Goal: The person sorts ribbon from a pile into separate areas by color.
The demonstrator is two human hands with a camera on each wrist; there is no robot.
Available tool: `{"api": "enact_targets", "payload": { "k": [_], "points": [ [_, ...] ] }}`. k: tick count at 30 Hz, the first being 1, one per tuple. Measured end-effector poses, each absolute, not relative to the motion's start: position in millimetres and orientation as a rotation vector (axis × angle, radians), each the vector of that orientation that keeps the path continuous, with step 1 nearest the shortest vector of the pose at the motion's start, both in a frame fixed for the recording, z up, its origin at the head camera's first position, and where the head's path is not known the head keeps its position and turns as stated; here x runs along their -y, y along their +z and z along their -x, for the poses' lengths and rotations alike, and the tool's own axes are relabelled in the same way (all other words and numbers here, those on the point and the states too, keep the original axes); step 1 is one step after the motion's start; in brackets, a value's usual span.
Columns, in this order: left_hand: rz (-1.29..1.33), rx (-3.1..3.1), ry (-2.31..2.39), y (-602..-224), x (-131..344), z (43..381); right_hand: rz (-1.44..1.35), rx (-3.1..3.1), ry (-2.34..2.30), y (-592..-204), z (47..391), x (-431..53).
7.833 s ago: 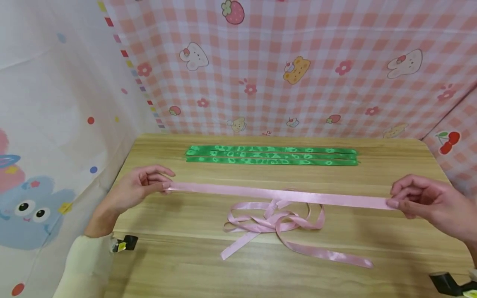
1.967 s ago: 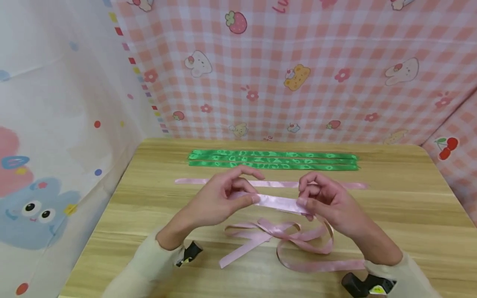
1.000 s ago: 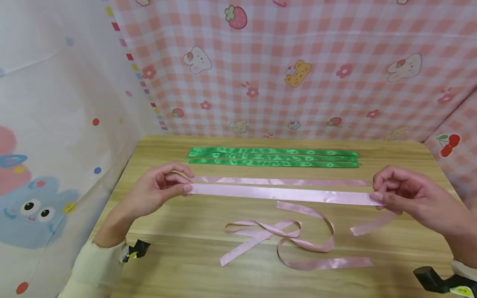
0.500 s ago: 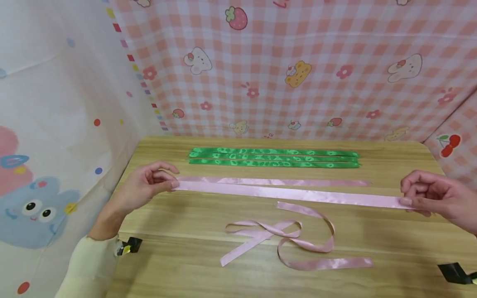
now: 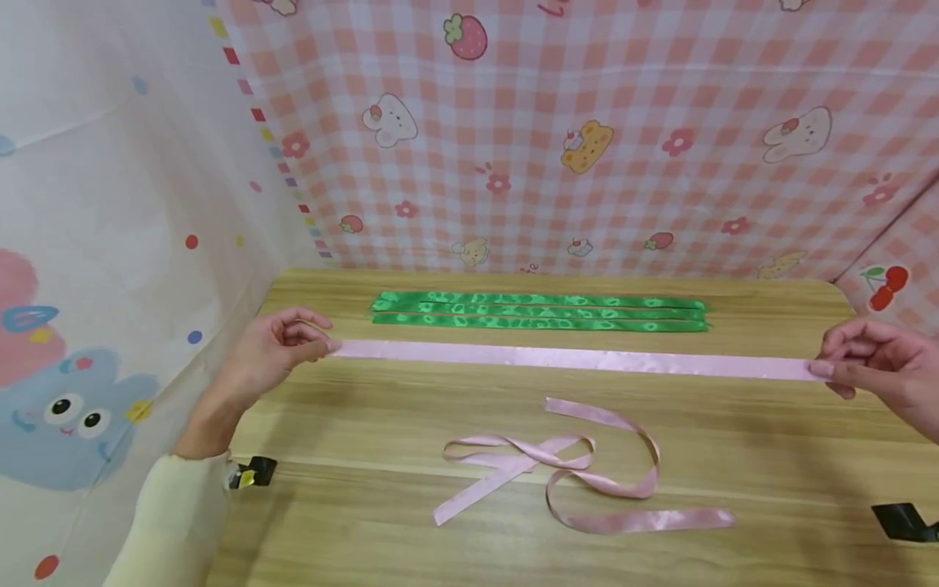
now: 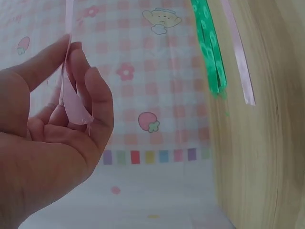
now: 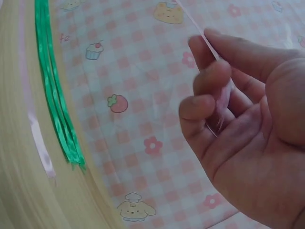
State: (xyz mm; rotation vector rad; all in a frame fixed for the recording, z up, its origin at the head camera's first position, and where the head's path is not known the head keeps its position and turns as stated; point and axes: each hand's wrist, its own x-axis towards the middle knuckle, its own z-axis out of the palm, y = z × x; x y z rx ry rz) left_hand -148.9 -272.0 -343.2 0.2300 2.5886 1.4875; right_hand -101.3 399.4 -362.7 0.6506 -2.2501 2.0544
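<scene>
A length of pink satin ribbon (image 5: pixel 572 359) is stretched nearly straight between both hands, above the table. My left hand (image 5: pixel 275 350) pinches its left end between thumb and index finger; a short tail (image 6: pixel 74 105) droops into the palm in the left wrist view. My right hand (image 5: pixel 880 367) pinches the other end, its remaining fingers curled. Another pink ribbon lies flat on the wood in the left wrist view (image 6: pixel 240 57) and the right wrist view (image 7: pixel 35 129); in the head view the held ribbon covers it. Behind it lie several green ribbons (image 5: pixel 539 311) in parallel rows.
Nearer the front of the wooden table (image 5: pixel 330 522), loose pink ribbon (image 5: pixel 649 473) lies in loops and curves; I cannot tell how many pieces. A pink checked cloth (image 5: pixel 513 122) hangs behind the table, and a white printed cloth (image 5: pixel 110 204) hangs at the left.
One pink ribbon, held earlier, was laid below the green ones. A second was taken from the loose pile and drawn out between the hands, which now hold it farther back, over the laid one.
</scene>
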Motion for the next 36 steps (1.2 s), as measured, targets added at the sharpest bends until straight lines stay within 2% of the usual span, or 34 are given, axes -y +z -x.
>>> {"api": "enact_targets", "payload": {
  "k": [9,15,23,31,36],
  "points": [
    [-0.113,-2.450,1.643,-349.4,282.1,153.8,-0.595,2.127,2.176,-363.6,107.9,-404.3],
    [-0.145,-2.345,1.774,-356.9,287.3,156.9,-0.537,2.201,2.140,-370.5,108.0,-413.2],
    [-0.102,-2.336,1.664,-401.5,291.1,164.9,-0.522,2.313,2.197,-409.8,114.5,-423.4],
    [-0.003,-2.315,1.599,-438.5,291.1,171.2,-0.137,2.693,1.919,-453.4,117.1,-414.0],
    [0.102,-2.309,1.580,-448.1,287.1,173.9,-0.038,2.779,1.824,-464.2,118.5,-407.0]
  ]
}}
